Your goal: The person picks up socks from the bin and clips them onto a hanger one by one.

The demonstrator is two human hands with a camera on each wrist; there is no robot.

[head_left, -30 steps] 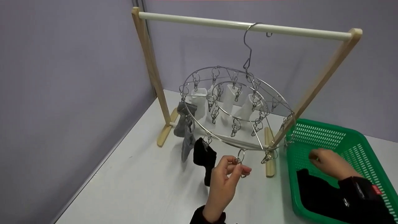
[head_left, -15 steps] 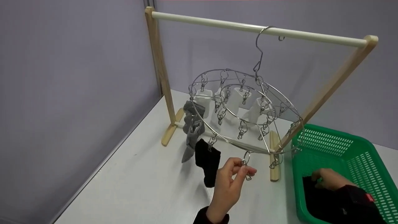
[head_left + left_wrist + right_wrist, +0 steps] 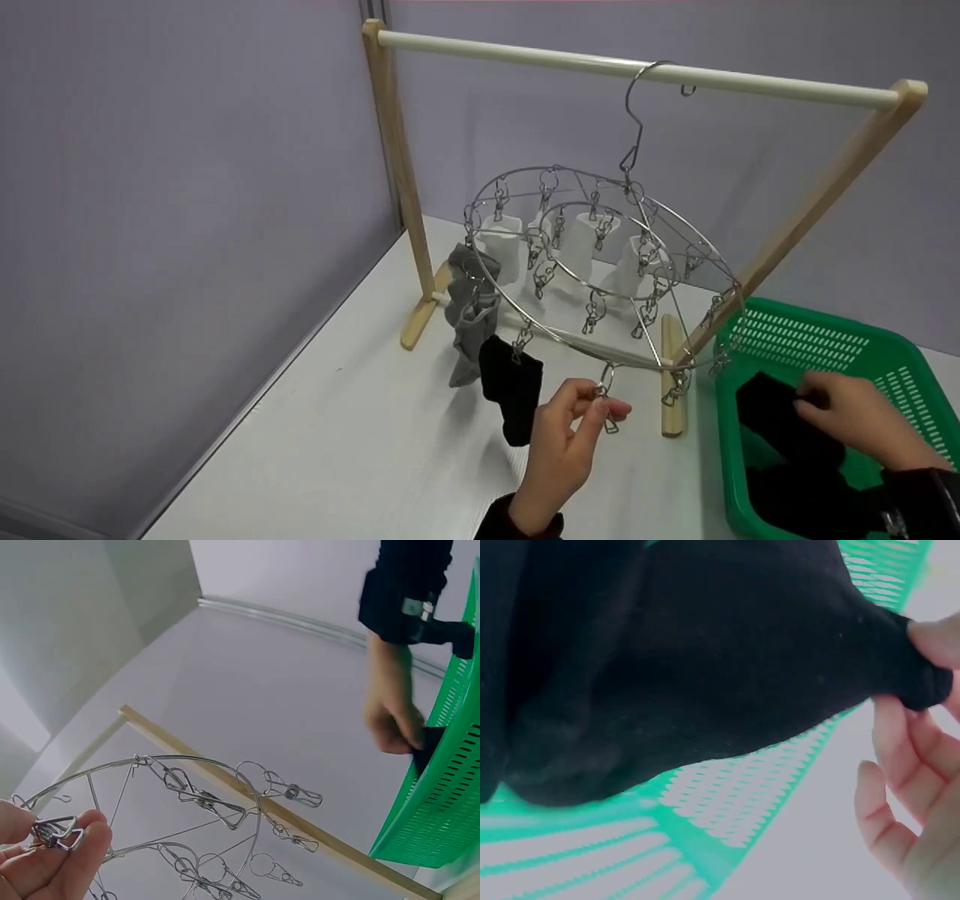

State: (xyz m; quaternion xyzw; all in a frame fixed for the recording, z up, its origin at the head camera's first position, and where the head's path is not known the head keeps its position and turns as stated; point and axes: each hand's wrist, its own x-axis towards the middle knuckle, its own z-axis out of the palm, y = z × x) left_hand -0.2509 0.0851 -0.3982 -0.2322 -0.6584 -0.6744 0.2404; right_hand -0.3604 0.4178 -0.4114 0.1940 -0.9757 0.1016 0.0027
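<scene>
My left hand pinches a metal clip that hangs by a ring from the front of a round wire sock hanger. Over the green basket, my right hand pinches the edge of a black sock between thumb and fingers. The rest of that sock hangs down into the basket, over more black fabric. Left of my left hand, another black sock hangs from a clip. Grey socks hang further round the ring, with white socks at the back.
The hanger hooks over the white bar of a wooden-legged rack on a white table. Several metal clips dangle bare from the rings. The basket stands close beside the rack's right foot. Grey walls rise behind and left.
My right hand has reached down into the basket, taken hold of a black sock and lifted its edge. My left hand keeps its pinch on the clip. The head view has shifted slightly.
</scene>
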